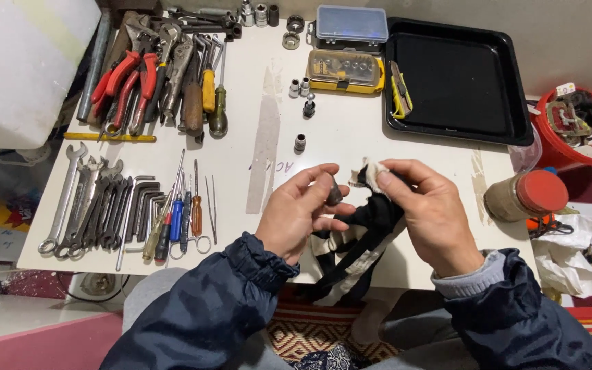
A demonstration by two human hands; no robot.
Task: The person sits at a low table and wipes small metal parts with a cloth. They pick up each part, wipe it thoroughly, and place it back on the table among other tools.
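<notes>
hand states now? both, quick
Left hand: closed on a small dark socket, pinched in the fingertips.
Right hand: closed on a black-and-white rag, holding its light end next to the socket.

White table [351, 147], tools [152, 82], tray [457, 79]

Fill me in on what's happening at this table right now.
A person sits at a white table laid out with hand tools. The left hand pinches a small dark socket between its fingertips, while the right hand grips a black-and-white rag bunched close to it. More sockets stand on the table beyond the hands. Wrenches, screwdrivers and pliers lie in rows to the left, and a black tray sits at the right.
</notes>
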